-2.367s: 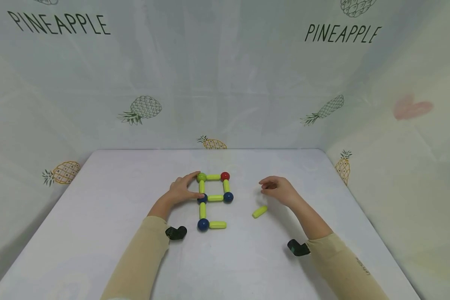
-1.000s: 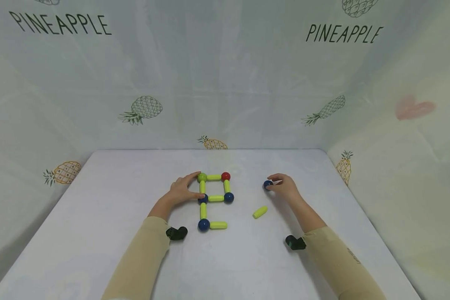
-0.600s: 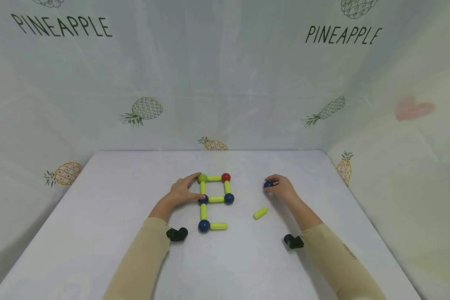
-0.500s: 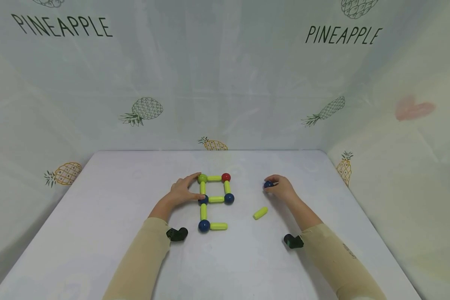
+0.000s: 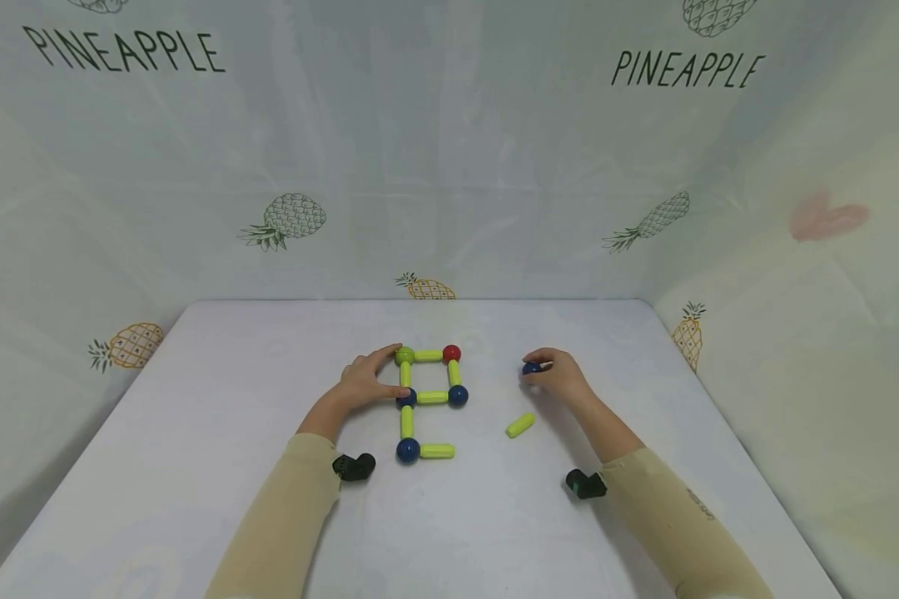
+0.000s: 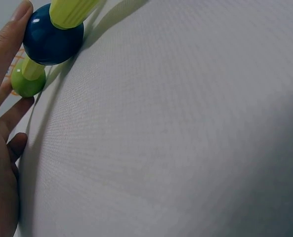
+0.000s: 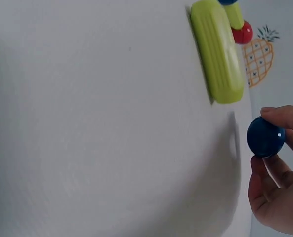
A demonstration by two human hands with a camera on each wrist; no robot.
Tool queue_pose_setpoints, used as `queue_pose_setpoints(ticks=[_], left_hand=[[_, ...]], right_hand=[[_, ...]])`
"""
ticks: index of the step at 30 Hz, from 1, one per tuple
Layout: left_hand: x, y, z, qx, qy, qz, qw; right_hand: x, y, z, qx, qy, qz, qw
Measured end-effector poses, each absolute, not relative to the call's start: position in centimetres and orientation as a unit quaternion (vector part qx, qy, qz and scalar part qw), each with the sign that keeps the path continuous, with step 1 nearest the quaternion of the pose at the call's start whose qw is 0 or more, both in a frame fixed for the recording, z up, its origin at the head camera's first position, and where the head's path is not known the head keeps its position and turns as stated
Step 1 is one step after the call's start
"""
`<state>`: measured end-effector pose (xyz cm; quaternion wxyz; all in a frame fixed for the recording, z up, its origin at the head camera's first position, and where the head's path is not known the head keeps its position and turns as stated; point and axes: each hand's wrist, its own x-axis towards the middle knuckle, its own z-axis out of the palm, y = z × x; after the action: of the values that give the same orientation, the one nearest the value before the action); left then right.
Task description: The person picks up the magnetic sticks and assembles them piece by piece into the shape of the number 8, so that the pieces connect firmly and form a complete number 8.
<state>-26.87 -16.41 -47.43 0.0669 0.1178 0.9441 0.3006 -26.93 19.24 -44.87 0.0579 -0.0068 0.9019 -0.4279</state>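
On the white table lies a flat toy frame of yellow-green rods (image 5: 432,398) joined by balls: a green ball (image 5: 404,356), a red ball (image 5: 452,354) and several blue ones. My left hand (image 5: 361,383) holds its left side, thumb on the middle blue ball (image 6: 52,37) and fingertips at the green ball. From the bottom blue ball (image 5: 408,450) a rod (image 5: 438,451) points right, its other end free. To the right of the frame, my right hand (image 5: 565,378) pinches a loose blue ball (image 7: 266,137) between thumb and fingers.
A loose yellow-green rod (image 5: 520,425) lies slantwise between the frame and my right hand. Dark wrist cameras (image 5: 355,467) stick out from both sleeves. Behind the table (image 5: 270,320) hangs a pale pineapple-print cloth (image 5: 449,166).
At first no ball showed at my right hand; then a blue ball appeared at its fingertips. The fingers have closed round it and moved slightly left. My left hand stays on the frame.
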Motion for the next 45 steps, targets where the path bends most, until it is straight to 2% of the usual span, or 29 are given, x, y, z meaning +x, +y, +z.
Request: queue_pose_setpoints(ticks=[17, 23, 35, 45], left_hand=[[-27.1, -16.5, -47.5, 0.115, 0.943, 0.303, 0.077], [-27.2, -16.5, -47.5, 0.119, 0.942, 0.307, 0.072], [-27.1, -16.5, -47.6, 0.113, 0.941, 0.309, 0.075], [-27.1, -16.5, -47.6, 0.114, 0.941, 0.311, 0.076]], right_hand=[[-25.5, 16.6, -43.6, -0.023, 0.902, -0.421, 0.091], [-24.5, 15.6, -42.8, -0.022, 0.889, -0.441, 0.12], [-22.7, 14.2, -41.8, -0.095, 0.891, -0.424, 0.129], [-21.6, 13.0, -41.9, -0.114, 0.897, -0.403, 0.144]])
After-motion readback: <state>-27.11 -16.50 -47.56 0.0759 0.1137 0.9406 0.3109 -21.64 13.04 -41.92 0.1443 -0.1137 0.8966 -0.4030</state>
